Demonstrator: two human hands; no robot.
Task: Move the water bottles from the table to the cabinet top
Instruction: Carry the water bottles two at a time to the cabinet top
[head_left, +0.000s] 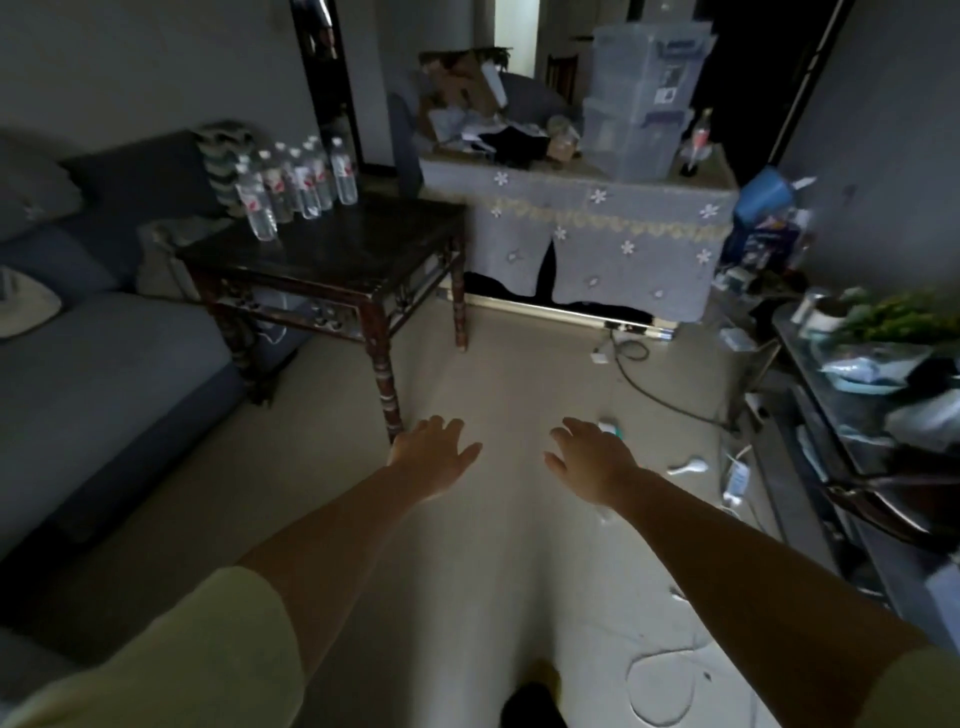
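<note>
- Water bottles (291, 187): a cluster of clear ones, white caps, red-marked labels, all upright, packed close at the far-left corner of the dark wooden bench (332, 249). Well ahead of your left hand and off to its left. Exact count is hard to tell because they overlap.
- One more bottle (698, 143) with a reddish label stands upright on the cloth-covered cabinet top (597, 208), far ahead of your right hand and a bit to its right.
- Your left hand (434, 449): palm down, fingers spread loosely, holding nothing, over bare floor just right of the bench's nearest leg.
- Your right hand (589, 457): palm down, fingers spread and slightly curled, also holding nothing. Beside the left hand, with a gap between them.
- Both your forearms reach forward, with pale yellow sleeves (208, 649) at the bottom edge.
- Cabinet top also carries stacked clear plastic bins (644, 98), just left of that lone bottle, plus cardboard and loose clutter further left.
- Blue sofa (78, 338) is left of your left hand, touching or just beside the bench.
- Floor (493, 374) ahead and right of your right hand has cables and small white items scattered on it.
- Glass-topped shelf unit (857, 415) with a plant and clutter is far right of your right hand.
</note>
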